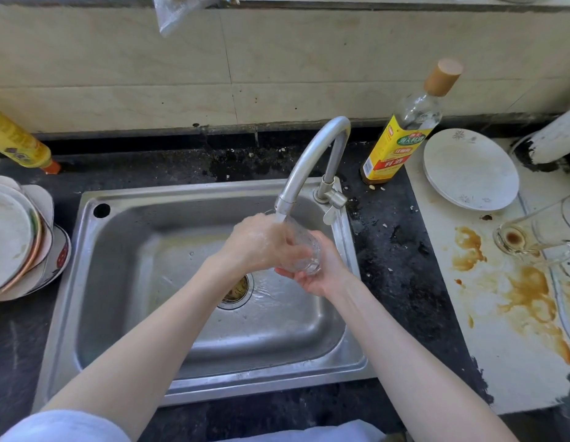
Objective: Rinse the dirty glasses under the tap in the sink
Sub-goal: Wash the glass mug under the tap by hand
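Note:
A clear patterned glass (304,253) is tilted under the spout of the curved steel tap (312,161), and water runs onto it. My right hand (321,275) cups the glass from below. My left hand (261,242) lies over its upper side, fingers wrapped on it. Both hands are over the right part of the steel sink (124,282), above the drain (235,290). Dirty glasses (538,231) with brown residue lie on their sides at the right edge, on the stained white board (500,330).
Two white plates (470,170) rest on the board behind the glasses. A yellow-labelled bottle (401,135) stands right of the tap. Stacked plates and bowls (19,237) sit left of the sink, with a yellow bottle (19,141) behind them. A white pipe (554,138) rises at far right.

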Demonstrator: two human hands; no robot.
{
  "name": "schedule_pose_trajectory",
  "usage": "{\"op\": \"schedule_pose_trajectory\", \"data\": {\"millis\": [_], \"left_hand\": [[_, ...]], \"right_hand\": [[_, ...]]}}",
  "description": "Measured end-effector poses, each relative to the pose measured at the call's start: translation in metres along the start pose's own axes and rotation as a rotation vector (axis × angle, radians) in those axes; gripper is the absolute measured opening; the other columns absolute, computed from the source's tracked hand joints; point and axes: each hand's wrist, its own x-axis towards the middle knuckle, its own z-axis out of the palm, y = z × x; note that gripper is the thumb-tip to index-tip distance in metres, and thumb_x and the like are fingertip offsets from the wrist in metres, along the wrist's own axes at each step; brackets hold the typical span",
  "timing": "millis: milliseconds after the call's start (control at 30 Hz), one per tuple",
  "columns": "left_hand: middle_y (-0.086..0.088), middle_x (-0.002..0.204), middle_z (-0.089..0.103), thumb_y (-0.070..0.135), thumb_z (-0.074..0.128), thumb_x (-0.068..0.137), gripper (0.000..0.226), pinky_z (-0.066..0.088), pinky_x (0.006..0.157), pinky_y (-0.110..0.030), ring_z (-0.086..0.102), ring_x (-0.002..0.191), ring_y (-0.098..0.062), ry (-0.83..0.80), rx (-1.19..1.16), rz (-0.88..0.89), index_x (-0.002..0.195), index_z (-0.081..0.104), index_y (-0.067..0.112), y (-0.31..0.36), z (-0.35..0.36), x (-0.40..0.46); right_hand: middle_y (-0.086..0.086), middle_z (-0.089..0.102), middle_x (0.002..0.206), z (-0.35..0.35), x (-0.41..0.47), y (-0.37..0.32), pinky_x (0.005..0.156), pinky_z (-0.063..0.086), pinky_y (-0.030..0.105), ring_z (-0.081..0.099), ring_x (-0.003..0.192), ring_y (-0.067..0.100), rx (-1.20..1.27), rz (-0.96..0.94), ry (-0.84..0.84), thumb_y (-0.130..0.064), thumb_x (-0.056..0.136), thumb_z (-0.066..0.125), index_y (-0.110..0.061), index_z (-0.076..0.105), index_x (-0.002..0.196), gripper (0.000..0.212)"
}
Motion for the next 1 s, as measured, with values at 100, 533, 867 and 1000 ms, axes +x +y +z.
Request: {"op": "schedule_pose_trajectory", "data": {"millis": [100, 533, 867, 1000], "left_hand": [[0.006, 0.069, 0.062, 0.041, 0.055, 0.082, 0.023, 0.048, 0.065, -0.031, 0.056, 0.067, -0.016, -0.161, 0.046, 0.081, 0.074, 0.067, 0.023, -0.008, 0.000, -0.002], [0.009, 0.089, 0.070, 0.015, 0.074, 0.077, 0.015, 0.050, 0.084, -0.022, 0.064, 0.083, -0.005, -0.160, -0.254, 0.045, 0.091, 0.072, 0.019, -0.015, 0.018, -0.001], [-0.028, 0.116, 0.061, 0.031, 0.042, 0.094, 0.046, 0.046, 0.093, -0.047, 0.058, 0.109, -0.039, -0.539, -1.488, -0.550, 0.116, 0.055, -0.007, -0.017, 0.010, 0.003], [-0.029, 0.114, 0.060, 0.022, 0.040, 0.093, 0.034, 0.045, 0.096, -0.043, 0.060, 0.104, -0.038, -0.528, -1.501, -0.575, 0.104, 0.058, -0.005, -0.013, 0.004, 0.004]], "right_hand": [[0.005, 0.066, 0.059, 0.000, -0.003, -0.008, 0.040, 0.043, 0.018, 0.065, 0.049, 0.022, 0.049, -0.010, -0.028, -0.037, 0.085, 0.051, -0.009, 0.072, 0.062, 0.042], [0.003, 0.061, 0.086, -0.023, 0.015, 0.000, 0.033, 0.037, 0.016, 0.057, 0.061, 0.016, 0.139, 0.023, -0.093, -0.038, 0.082, 0.052, -0.012, 0.062, 0.101, 0.033], [-0.001, 0.064, 0.066, -0.005, 0.010, 0.026, 0.052, 0.029, 0.024, 0.051, 0.057, 0.014, -0.027, -0.345, -0.091, -0.038, 0.093, 0.042, -0.022, 0.068, 0.086, 0.032], [0.002, 0.060, 0.072, -0.003, 0.007, 0.028, 0.053, 0.032, 0.025, 0.050, 0.060, 0.015, 0.046, -0.368, -0.193, -0.033, 0.094, 0.038, -0.021, 0.073, 0.079, 0.040]]}}
